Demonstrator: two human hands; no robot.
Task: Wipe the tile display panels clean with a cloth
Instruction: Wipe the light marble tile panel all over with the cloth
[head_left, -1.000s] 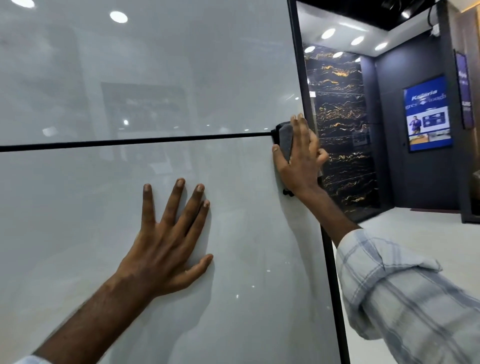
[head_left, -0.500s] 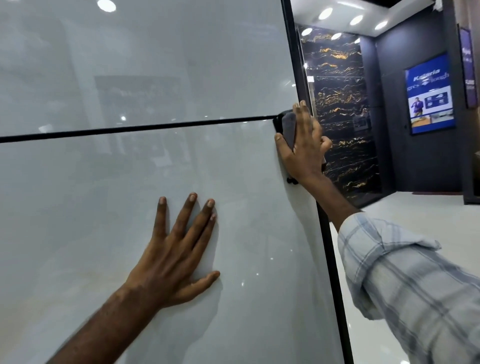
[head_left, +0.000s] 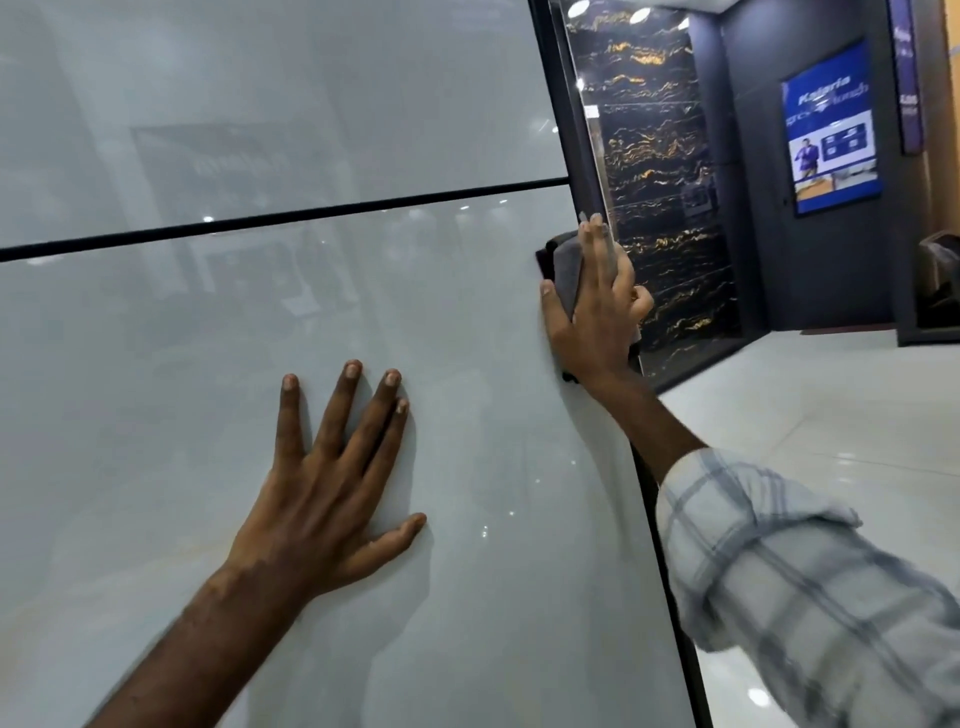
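Observation:
A glossy pale grey tile panel (head_left: 156, 441) fills the left of the head view, with a second panel (head_left: 260, 104) above it beyond a thin black joint. My left hand (head_left: 332, 488) lies flat on the lower panel, fingers spread. My right hand (head_left: 597, 312) presses a dark grey cloth (head_left: 563, 265) against the lower panel's right edge, a little below the joint. Its fingers lie straight over the cloth, and the cloth is mostly hidden under the palm.
A black frame (head_left: 670, 597) runs down the panel's right edge. Behind it stands a black tile panel with gold veins (head_left: 660, 156). A blue screen (head_left: 831, 124) hangs on the dark wall. White floor tiles (head_left: 831, 415) spread to the right.
My right hand with the cloth has slid down the panel's right edge, away from the black joint. The left hand stays flat on the lower panel. The view has tilted.

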